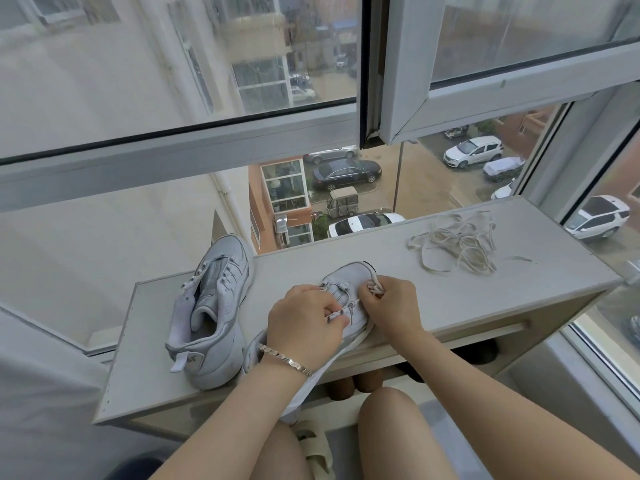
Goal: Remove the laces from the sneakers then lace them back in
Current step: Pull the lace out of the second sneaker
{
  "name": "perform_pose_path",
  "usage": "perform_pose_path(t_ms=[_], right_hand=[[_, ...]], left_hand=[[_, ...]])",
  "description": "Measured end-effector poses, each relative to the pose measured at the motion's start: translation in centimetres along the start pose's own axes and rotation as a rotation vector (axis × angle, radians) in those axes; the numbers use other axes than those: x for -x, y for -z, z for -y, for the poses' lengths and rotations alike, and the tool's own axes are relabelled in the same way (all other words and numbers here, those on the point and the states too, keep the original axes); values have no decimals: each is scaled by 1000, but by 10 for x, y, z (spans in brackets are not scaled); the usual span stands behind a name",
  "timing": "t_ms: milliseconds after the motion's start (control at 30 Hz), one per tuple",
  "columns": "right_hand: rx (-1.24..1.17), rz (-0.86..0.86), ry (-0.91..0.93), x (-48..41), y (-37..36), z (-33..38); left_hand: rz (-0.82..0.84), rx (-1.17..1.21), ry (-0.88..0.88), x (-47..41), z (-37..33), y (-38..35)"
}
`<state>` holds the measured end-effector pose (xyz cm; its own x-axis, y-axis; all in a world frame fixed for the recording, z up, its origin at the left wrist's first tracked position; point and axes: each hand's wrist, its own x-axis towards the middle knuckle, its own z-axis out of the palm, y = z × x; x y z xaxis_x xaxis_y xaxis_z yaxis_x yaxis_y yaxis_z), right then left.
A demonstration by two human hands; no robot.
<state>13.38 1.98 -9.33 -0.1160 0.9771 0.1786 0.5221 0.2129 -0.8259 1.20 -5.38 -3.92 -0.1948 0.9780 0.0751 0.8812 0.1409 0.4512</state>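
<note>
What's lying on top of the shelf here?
A left sneaker, a loose lace tangle at right, and a near sneaker whose lace the left hand and right hand grip. The hands cover most of its eyelets; how far it is laced is hidden.

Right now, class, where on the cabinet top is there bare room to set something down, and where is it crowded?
Bare: the cabinet top between the held sneaker and the loose lace, the front strip right of the right hand gripping the threaded lace, and the corner left of the spare sneaker. Crowded: around the left hand, where both sneakers bunch.
</note>
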Motion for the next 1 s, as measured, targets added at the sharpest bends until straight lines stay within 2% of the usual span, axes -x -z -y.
perform_pose_path(t_ms=[300,467,533,600,700,800,900,1000], right_hand=[[-139,-127,-209,-21,-22,6],[19,-110,-244,-38,-20,1],[115,-196,-304,-59,0,-5],[87,-241,-238,-74,13,-2],[-59,-55,-83,-64,5,16],[-218,73,-75,-38,7,15],[-174,210,7,-26,29,10],[-75,329,145,-17,53,21]], left_hand=[[-98,132,67,1,-2,-13],[-61,211,154,2,-8,-2],[-93,239,141,13,-4,1],[-153,266,146,14,0,4],[-87,132,187,-8,1,3],[-63,56,245,-33,-2,2],[-53,106,289,-50,-1,3],[-128,217,176,-52,-8,13]])
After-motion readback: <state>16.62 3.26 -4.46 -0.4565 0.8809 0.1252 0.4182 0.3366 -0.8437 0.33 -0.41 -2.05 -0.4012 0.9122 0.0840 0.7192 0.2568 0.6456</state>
